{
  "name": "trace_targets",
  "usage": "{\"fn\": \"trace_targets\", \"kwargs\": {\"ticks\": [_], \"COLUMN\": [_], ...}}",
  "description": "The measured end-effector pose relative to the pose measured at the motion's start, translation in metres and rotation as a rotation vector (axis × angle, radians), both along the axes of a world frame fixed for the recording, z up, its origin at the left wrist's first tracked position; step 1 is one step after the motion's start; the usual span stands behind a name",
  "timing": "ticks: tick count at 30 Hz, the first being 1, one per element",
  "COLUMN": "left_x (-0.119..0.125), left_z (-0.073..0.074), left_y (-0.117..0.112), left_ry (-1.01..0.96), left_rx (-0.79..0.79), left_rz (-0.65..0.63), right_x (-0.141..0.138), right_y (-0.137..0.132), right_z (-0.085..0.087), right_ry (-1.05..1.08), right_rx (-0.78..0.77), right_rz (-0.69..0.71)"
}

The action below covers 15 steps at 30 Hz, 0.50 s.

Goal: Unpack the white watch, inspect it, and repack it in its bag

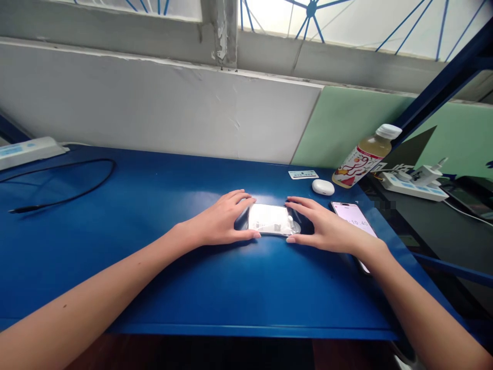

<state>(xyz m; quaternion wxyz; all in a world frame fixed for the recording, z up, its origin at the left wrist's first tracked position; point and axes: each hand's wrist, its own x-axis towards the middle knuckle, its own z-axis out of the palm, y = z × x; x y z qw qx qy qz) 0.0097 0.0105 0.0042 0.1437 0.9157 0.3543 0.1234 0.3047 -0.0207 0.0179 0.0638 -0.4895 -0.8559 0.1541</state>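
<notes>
A small flat white packet (268, 218) in shiny clear plastic lies on the blue desktop (215, 288), with faint print and a round clear bulge at its right end. My left hand (221, 218) holds its left end, fingers at the far edge and thumb at the near edge. At the other end, my right hand (323, 223) grips it the same way between fingers and thumb. A smartphone (352, 213) with a lit screen lies partly under my right forearm. The packet's contents cannot be made out.
Beyond my right hand are a white earbud case (323, 187), a printed card (303, 174) and a leaning drink bottle (362, 156). A power strip (414, 186) lies further right. On the left are a black cable (82, 192) and another power strip (33, 151).
</notes>
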Motion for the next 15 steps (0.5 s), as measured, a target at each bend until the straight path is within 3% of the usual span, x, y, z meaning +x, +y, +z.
{"fn": "trace_targets", "kwargs": {"ticks": [15], "left_x": [0.0031], "left_z": [0.0017], "left_y": [-0.0035], "left_ry": [0.005], "left_rx": [0.000], "left_rz": [0.046], "right_x": [0.0025], "right_y": [0.0021], "right_z": [0.0011], "right_ry": [0.007], "right_rx": [-0.060], "right_rz": [-0.035]}}
